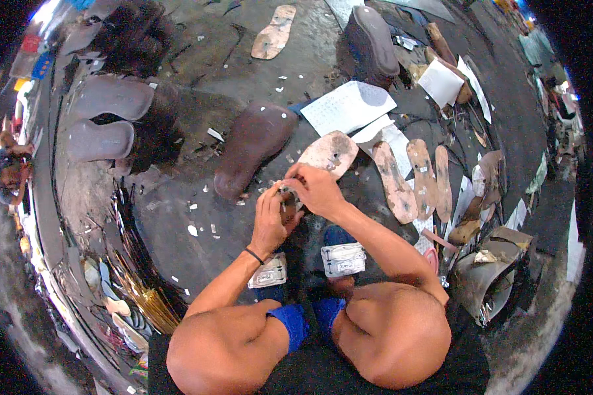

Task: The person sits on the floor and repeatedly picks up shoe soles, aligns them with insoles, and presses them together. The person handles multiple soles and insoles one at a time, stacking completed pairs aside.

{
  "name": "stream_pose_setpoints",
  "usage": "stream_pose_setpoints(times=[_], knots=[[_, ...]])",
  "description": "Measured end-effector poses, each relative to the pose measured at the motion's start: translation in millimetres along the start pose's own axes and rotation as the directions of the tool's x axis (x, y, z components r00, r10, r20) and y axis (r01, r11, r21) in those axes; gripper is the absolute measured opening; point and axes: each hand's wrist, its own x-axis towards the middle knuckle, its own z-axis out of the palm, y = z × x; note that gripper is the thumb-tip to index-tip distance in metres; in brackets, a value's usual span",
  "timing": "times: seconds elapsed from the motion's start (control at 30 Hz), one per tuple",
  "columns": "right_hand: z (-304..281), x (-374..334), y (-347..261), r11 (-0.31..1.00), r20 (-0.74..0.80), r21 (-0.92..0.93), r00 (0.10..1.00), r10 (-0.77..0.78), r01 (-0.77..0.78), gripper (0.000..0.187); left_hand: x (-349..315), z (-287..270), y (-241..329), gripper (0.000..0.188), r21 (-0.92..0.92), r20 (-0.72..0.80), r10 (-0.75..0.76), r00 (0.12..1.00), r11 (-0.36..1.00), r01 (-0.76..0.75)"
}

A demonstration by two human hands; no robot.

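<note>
My left hand and my right hand meet in front of my knees, fingers curled toward each other. Between them is a small brownish piece with a pale, shiny edge at its top. The fingers cover most of it, so its kind is unclear. Just beyond my right hand lies a tan, sole-shaped board with dark smudges. To the left of that, a dark brown shoe sole rests on the floor, a little past my left fingertips.
Tan sole-shaped boards lie at the right, near printed white sheets. Stacked dark soles stand at the far side, with more soles at the left. A grey open container sits by my right knee. Small scraps litter the floor.
</note>
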Motion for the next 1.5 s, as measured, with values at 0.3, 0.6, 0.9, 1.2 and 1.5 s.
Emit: stream_pose_setpoints(times=[0.3, 0.6, 0.9, 1.2, 1.5], knots=[[-21, -29, -11, 0.996, -0.152, -0.018, 0.984, -0.092, 0.090, 0.016, 20, -28, -3, 0.063, -0.049, -0.090, 0.036, 0.995, 0.998, -0.041], [-75, -13, 71, 0.971, -0.479, 0.070, 0.846, 0.235, -0.230, 0.023, 29, -42, 3, 0.060, -0.025, -0.158, -0.084, 0.984, 0.996, 0.081], [-74, -13, 97, 0.933, -0.316, -0.154, 0.911, 0.265, -0.325, 0.022, -3, 0, 5, 0.063, 0.050, 0.088, -0.104, 0.991, 0.994, 0.100], [-80, -9, 88, 0.916, -0.303, -0.253, 0.924, 0.232, -0.313, 0.019, -5, 2, 4, 0.059, 0.117, 0.060, -0.045, 0.997, 0.992, 0.038], [-66, -2, 80, 0.988, -0.315, -0.094, 0.945, 0.085, -0.120, 0.012, -4, 9, 4, 0.059, 0.058, 0.064, -0.027, 0.998, 0.998, 0.023]])
